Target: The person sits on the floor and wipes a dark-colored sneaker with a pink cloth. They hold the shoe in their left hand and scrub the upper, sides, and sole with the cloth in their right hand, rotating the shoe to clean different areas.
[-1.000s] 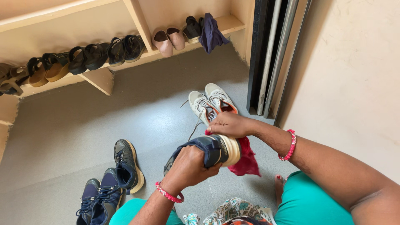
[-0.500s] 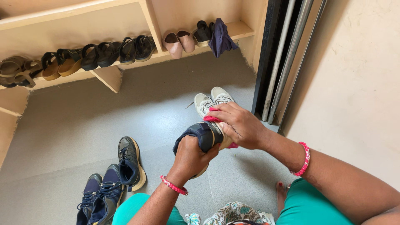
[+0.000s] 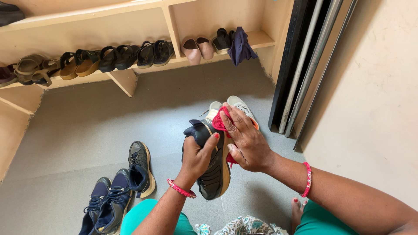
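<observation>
Gripping the dark sneaker (image 3: 212, 167) from the left side, our left hand (image 3: 197, 157) is clamped around its upper, sole turned toward the right. Our right hand (image 3: 246, 141) lies flat against the tan sole edge, fingers closed on a red cloth (image 3: 220, 123) pressed to the shoe. We hold the sneaker above the grey floor (image 3: 87, 130), in front of a white sneaker pair (image 3: 241, 106). Three dark shoes (image 3: 124, 187) lie lower left.

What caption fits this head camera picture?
Left hand grips a dark sneaker while right hand presses a red cloth on it.
</observation>
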